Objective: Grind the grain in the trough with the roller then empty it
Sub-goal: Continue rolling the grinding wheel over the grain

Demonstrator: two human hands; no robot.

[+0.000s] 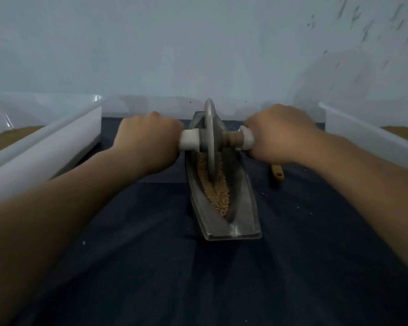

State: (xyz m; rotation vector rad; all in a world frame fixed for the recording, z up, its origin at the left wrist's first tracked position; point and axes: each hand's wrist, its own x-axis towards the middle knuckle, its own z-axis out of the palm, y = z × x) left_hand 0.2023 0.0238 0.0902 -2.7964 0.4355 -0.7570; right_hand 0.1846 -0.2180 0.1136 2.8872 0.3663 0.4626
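Observation:
A grey boat-shaped trough (242,215) lies lengthwise on the dark cloth in the middle. Tan grain (218,196) fills its groove. The roller (211,140), a grey disc on a crosswise axle with pale handles, stands upright in the groove at the far half of the trough. My left hand (149,140) is wrapped around the left handle. My right hand (280,135) is wrapped around the right handle. The disc's lower edge sits down in the grain.
A white plastic tub (45,147) holding brown material stands at the left, another white tub (372,140) at the right. A small wooden tool handle (278,174) lies right of the trough, partly under my right hand. Pale crumbs dot the dark cloth (198,278). A white wall rises behind.

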